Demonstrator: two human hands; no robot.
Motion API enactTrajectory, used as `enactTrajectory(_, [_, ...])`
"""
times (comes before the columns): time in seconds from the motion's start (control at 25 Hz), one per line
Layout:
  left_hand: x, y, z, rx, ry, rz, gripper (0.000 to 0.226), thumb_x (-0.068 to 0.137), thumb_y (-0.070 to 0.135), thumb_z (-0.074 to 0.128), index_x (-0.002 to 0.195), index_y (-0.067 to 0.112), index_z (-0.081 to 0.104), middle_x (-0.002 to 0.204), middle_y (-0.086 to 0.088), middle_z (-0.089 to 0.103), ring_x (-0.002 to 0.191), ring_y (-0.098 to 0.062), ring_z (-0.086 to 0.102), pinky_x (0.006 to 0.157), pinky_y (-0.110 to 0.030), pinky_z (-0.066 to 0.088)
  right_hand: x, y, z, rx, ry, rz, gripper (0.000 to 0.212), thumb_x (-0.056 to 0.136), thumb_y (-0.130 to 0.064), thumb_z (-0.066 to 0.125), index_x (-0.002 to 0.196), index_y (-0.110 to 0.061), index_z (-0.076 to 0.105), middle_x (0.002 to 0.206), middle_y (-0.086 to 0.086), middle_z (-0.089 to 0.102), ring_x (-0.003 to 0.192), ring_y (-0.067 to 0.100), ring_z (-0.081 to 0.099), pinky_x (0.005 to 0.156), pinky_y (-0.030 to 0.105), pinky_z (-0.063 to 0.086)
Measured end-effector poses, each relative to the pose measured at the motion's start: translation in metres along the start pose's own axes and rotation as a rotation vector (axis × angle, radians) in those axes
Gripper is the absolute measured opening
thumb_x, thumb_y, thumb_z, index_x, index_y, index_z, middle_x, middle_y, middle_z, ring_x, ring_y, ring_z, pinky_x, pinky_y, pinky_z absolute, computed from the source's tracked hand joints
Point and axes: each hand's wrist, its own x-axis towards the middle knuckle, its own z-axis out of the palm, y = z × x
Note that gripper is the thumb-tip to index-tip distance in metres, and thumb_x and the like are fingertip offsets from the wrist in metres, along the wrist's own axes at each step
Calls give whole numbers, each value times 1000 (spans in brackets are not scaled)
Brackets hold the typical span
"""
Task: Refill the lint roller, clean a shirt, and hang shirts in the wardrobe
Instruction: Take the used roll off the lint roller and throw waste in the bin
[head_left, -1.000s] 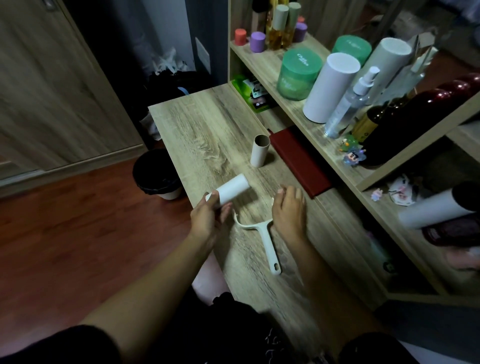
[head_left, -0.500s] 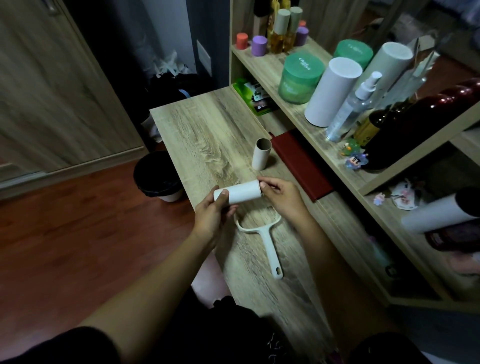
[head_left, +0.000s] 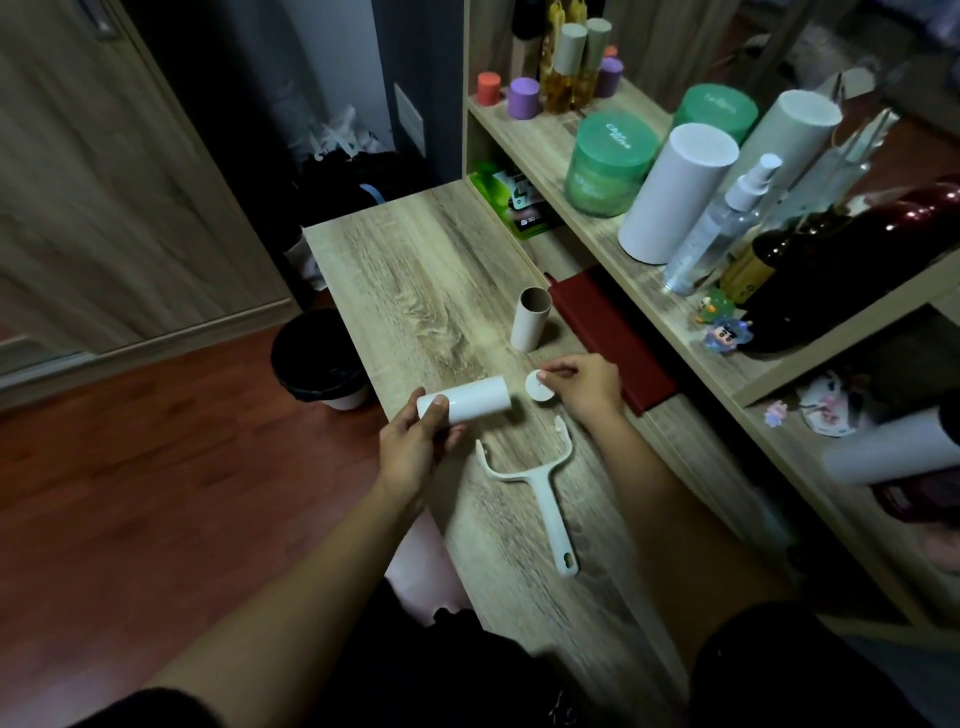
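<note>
A white lint refill roll (head_left: 475, 399) lies level above the wooden desk (head_left: 405, 270), and my left hand (head_left: 415, 447) grips its left end. Just right of the roll's open end, my right hand (head_left: 584, 387) pinches a small white round end cap (head_left: 537, 387), apart from the roll. The white forked roller handle (head_left: 540, 486) lies flat on the desk below both hands, fork toward the roll. An empty brown cardboard core (head_left: 531, 319) stands upright farther back.
A dark red book (head_left: 608, 332) lies at the desk's right edge under the shelf. The shelf (head_left: 561, 156) carries green jars, white cylinders, bottles and small figures. A black bin (head_left: 317, 358) stands on the floor left of the desk.
My right hand has pulled the white cap off the roll's right end and holds it apart. One second ago that hand rested by the handle's fork.
</note>
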Motion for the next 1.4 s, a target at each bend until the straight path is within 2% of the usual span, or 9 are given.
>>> enactTrajectory(0.12, [2,4,-6,24,1,26,49,88,10,61,135,4,45,112,-16,61,57,-12,63,59,-22,56,14,5,17,-143,-61,-23,19,79,-16,72,94,-5,73,94,10,74,77,11,60,64,16,38])
enactTrajectory(0.32, [3,6,-12,36,4,53,51,88,11,62,135,6,44,132,-22,51,67,-21,61,58,-20,55,24,10,27,-205,-56,-51,19,81,-17,69,96,-5,71,98,11,73,91,22,66,73,21,41])
enactTrajectory(0.52, [-1,8,-4,25,-15,41,55,89,9,60,140,6,39,95,-8,64,67,-22,58,64,-23,56,12,7,10,-168,89,-153,17,87,-18,60,97,-8,69,99,14,68,88,29,65,80,38,52])
enactTrajectory(0.64, [-4,10,-2,42,-38,31,53,89,10,60,139,8,40,106,-13,63,66,-20,59,61,-21,56,-19,-5,4,-11,167,-239,21,92,-20,52,98,-7,68,91,14,70,83,27,64,73,34,49])
enactTrajectory(0.72, [-7,10,3,62,-83,23,52,89,10,61,137,6,42,117,-16,60,69,-18,62,63,-20,57,-45,-10,0,90,47,-241,30,96,-30,45,108,-11,64,98,10,70,89,24,64,78,37,51])
enactTrajectory(0.84, [-13,7,13,96,-167,12,51,89,9,60,136,5,43,108,-11,62,73,-17,65,67,-23,58,-73,-13,0,135,-152,-232,41,96,-42,37,125,-18,52,105,5,64,91,16,61,78,27,48])
enactTrajectory(0.96, [-19,6,19,100,-234,-37,40,93,15,54,132,9,46,102,-12,62,79,-23,64,70,-25,58,-81,-11,2,147,-116,-269,36,92,-43,46,116,-16,49,86,7,63,69,10,60,62,22,47])
enactTrajectory(1.24, [-10,4,15,242,-256,-10,33,95,20,51,123,4,55,91,-12,65,62,-14,67,61,-18,56,-78,-2,1,226,-98,-218,27,92,-36,51,104,-13,46,91,9,62,76,19,61,64,34,50])
enactTrajectory(1.4, [0,7,22,300,-264,17,26,92,21,57,113,8,63,95,-14,64,70,-20,65,61,-18,55,-79,2,2,286,-64,-160,28,91,-37,51,104,-13,45,85,-3,59,70,8,59,57,18,48])
